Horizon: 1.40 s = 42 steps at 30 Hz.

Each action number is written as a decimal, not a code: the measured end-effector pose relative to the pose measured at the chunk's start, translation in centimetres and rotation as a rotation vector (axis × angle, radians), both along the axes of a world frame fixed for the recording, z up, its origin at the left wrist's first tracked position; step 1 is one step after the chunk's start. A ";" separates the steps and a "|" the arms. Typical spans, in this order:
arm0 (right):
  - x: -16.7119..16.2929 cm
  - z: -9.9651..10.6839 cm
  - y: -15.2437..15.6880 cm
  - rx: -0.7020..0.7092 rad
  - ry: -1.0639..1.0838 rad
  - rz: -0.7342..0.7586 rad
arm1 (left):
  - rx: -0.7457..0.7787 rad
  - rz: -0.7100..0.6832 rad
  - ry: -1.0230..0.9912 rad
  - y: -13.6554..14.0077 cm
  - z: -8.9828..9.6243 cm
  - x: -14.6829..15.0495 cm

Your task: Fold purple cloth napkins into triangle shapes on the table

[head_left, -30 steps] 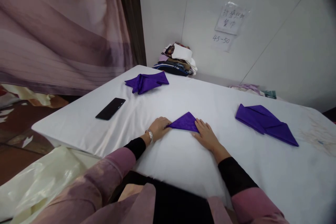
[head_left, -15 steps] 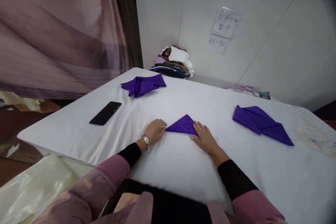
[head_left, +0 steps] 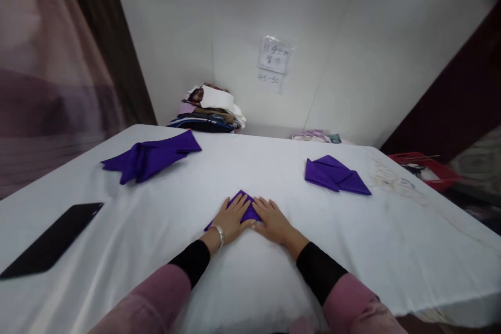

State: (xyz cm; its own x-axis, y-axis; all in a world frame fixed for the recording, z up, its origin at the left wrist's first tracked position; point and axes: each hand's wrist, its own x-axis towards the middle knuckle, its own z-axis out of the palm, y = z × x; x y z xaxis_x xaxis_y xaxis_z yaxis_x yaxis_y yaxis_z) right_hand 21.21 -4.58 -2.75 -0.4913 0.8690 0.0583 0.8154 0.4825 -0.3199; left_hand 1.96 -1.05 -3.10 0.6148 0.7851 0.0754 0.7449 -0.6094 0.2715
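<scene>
A purple napkin [head_left: 249, 212], folded into a small triangle, lies on the white cloth of the table [head_left: 250, 271] in front of me. My left hand [head_left: 231, 219] rests flat across its left and middle part, fingers stretched out and slightly apart; a silver bracelet is on the wrist. On the right edge of the napkin lies my right hand [head_left: 272, 221], also flat, with its thumb close to the left thumb. Much of the folded napkin is hidden beneath both hands.
Another purple napkin [head_left: 152, 156], loosely folded, lies at the back left, and a folded purple napkin [head_left: 335, 175] at the back right. A black phone [head_left: 50, 240] is on the left. Behind the table are a clothes pile [head_left: 213, 109] and a red basket [head_left: 442, 172].
My left hand has moved from the napkin's left corner onto its middle. My right hand stays at the right side. The camera view has turned to the right.
</scene>
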 end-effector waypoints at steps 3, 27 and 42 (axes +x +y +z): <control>-0.1 0.4 0.0 -0.021 0.010 -0.002 | -0.055 0.034 -0.051 0.6 0.0 -0.3; 0.7 1.3 -0.2 -0.135 0.369 -0.069 | -1.064 0.375 -0.852 2.9 2.4 -1.4; 2.3 -1.3 0.1 -0.021 0.552 -0.297 | -0.477 0.522 -0.436 2.4 2.9 -2.8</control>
State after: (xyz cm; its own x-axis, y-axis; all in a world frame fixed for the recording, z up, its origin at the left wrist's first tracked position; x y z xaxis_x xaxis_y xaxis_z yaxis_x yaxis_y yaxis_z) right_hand 23.53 -4.48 -4.06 -0.1309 0.9677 0.2156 0.6254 0.2493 -0.7394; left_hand -0.86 1.35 -0.17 0.1551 0.9693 -0.1906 0.6681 0.0392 0.7431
